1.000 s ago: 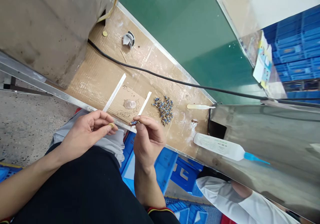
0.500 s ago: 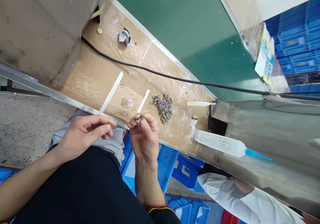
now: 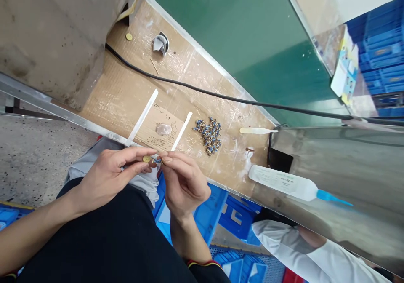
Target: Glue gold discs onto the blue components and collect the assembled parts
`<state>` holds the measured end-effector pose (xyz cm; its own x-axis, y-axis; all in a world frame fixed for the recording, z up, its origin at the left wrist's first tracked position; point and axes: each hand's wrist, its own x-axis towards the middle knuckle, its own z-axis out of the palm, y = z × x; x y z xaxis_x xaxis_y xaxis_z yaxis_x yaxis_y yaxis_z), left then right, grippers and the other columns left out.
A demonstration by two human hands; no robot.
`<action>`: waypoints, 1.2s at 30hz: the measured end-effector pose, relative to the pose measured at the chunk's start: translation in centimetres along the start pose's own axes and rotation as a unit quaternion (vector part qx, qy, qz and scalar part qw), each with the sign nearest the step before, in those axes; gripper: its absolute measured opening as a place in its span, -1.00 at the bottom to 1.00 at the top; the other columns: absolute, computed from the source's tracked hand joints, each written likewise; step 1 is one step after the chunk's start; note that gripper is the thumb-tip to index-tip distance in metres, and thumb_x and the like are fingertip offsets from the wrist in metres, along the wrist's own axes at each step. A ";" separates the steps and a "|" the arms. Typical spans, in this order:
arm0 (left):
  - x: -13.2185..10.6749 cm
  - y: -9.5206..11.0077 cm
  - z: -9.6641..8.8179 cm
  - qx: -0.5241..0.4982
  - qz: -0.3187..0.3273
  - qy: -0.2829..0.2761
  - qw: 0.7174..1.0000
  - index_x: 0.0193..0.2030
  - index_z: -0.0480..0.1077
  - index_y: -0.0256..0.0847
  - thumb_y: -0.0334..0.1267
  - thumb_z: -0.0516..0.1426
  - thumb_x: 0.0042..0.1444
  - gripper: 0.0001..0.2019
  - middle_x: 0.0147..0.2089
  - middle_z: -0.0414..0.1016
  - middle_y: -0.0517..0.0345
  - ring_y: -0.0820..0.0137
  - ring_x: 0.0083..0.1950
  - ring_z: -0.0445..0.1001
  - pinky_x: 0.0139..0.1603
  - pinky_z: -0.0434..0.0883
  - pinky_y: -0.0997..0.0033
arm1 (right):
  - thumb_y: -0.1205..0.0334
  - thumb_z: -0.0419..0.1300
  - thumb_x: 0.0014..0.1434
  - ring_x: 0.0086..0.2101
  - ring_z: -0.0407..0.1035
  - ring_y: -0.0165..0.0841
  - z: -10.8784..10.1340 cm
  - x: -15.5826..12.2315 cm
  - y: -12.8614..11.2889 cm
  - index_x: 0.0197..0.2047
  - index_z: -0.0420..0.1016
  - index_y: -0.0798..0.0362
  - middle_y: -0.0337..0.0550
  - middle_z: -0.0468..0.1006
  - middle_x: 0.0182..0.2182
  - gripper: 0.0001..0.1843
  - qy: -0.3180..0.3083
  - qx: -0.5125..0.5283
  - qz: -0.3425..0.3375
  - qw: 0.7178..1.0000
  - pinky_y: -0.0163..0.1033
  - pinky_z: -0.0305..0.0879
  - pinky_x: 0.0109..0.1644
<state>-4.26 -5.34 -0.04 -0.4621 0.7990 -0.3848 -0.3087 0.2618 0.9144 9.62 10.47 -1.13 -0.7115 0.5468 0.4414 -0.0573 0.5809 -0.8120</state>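
Ok so on my feed the left hand [image 3: 107, 177] is pinching one little round brass disc [image 3: 147, 158] between thumb and fingertip, and the right hand [image 3: 184, 186] pinches one tiny blue-and-gold fitting [image 3: 156, 160] just beside it, both low and left of center. Up and to the right sits one heap of the same fittings [image 3: 210, 136], way too many to count, on brown cardboard [image 3: 126, 93], right of two white strips [image 3: 142, 118].

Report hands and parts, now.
Left hand pinching small brass disc. Right hand pinching small blue-and-brass part, right beside the disc. Loose pile of the same parts ahead on cardboard.
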 end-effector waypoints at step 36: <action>-1.0 -0.6 0.5 0.200 0.152 0.037 0.967 0.53 0.54 -0.08 -0.29 0.15 0.68 -0.61 0.31 0.82 0.11 0.26 0.29 0.83 0.35 0.70 0.40 | 0.58 0.47 0.41 -0.09 0.83 -0.19 0.2 -0.5 0.4 0.37 0.74 -0.17 -0.11 0.87 0.04 -0.40 -0.034 -0.075 -0.115 0.990 -0.10 0.88 -0.07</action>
<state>-3.13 -6.04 -0.15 -0.5437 0.8349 -0.0857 0.1898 0.2218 0.9564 9.86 10.29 -1.71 -0.7368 0.3508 0.5780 -0.1231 0.7710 -0.6248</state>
